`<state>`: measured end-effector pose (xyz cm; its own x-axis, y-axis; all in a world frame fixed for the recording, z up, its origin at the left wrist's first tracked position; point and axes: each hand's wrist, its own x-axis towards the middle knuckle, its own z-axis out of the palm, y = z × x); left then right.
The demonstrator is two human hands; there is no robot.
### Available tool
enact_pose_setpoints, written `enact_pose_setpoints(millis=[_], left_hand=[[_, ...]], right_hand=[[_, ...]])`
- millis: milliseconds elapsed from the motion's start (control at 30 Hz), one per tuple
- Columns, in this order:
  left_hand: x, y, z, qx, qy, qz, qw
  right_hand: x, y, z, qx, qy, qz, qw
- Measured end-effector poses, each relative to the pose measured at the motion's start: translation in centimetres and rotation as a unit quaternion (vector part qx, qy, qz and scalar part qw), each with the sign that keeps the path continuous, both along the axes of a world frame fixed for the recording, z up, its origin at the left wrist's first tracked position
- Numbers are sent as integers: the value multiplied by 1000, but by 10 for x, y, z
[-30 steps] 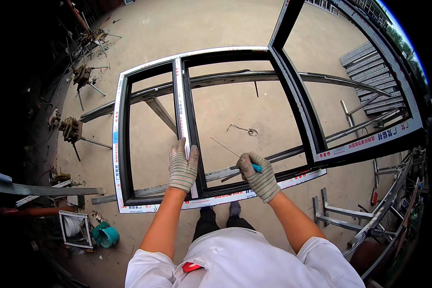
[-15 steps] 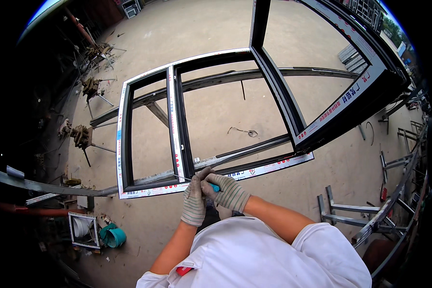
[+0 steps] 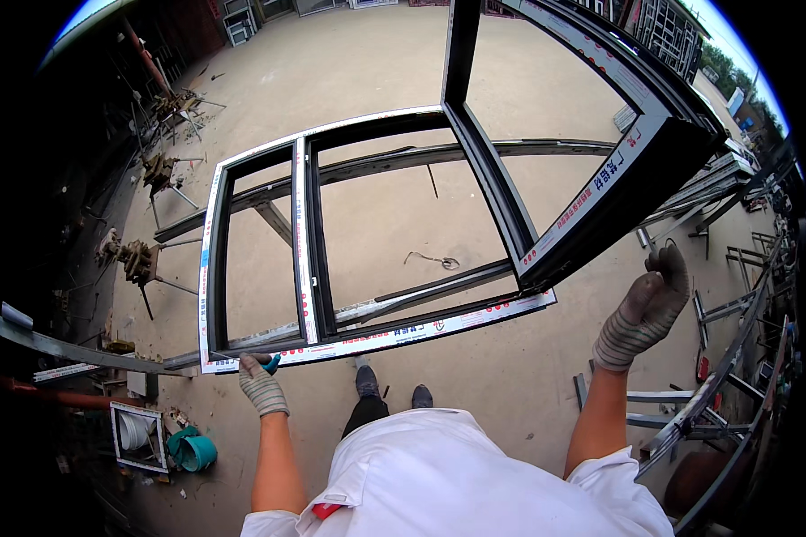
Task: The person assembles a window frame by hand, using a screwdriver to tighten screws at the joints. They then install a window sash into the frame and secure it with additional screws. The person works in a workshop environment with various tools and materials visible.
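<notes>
A white-edged black window frame (image 3: 301,242) lies across metal rails, its hinged sash (image 3: 591,201) swung up at the right. My gloved left hand (image 3: 263,390) is closed around a screwdriver (image 3: 272,362) with a teal handle, just below the frame's near left corner. Its thin shaft points left along the near edge. Out to the right, my gloved right hand (image 3: 640,313) is raised near the sash's lower corner, apart from it. Its fingers are curled toward the thumb; whatever they may hold is too small to make out.
Supporting rails (image 3: 376,309) run beneath the frame. Metal stands (image 3: 139,262) line the left side; a teal bucket (image 3: 197,453) and a small white frame (image 3: 141,437) are at lower left. Steel trestles (image 3: 698,403) stand at right. A thin strap-like item (image 3: 443,262) lies on the floor.
My hands were together at the near edge by the mullion. The left has moved left with the screwdriver; the right has swung far out to the right. The view has shifted slightly.
</notes>
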<state>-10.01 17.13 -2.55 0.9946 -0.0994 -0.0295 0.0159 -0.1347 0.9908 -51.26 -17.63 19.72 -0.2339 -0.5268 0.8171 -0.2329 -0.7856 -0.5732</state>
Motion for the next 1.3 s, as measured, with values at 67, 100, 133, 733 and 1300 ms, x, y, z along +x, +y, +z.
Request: enact_pose_setpoints(millis=[67,100,133,733,1300], left_hand=[[8,1,-13,18,-27,-15,999],[11,3,-22,26,-47,-17,998],[17,6,-34,35,-52,-16,998],[63,1,-68,265,-32,-100,959],[40,-7,-42,313,-98,-78,942]], right_hand=[[-21,-26,25,7,-37,-5,999],[-28,-38,34,23,-57,15,998],[-31,-49,43,39,-77,38,996],[-23,-151,91,253,-136,499,817],[12,-121,90,246,-89,478,839]])
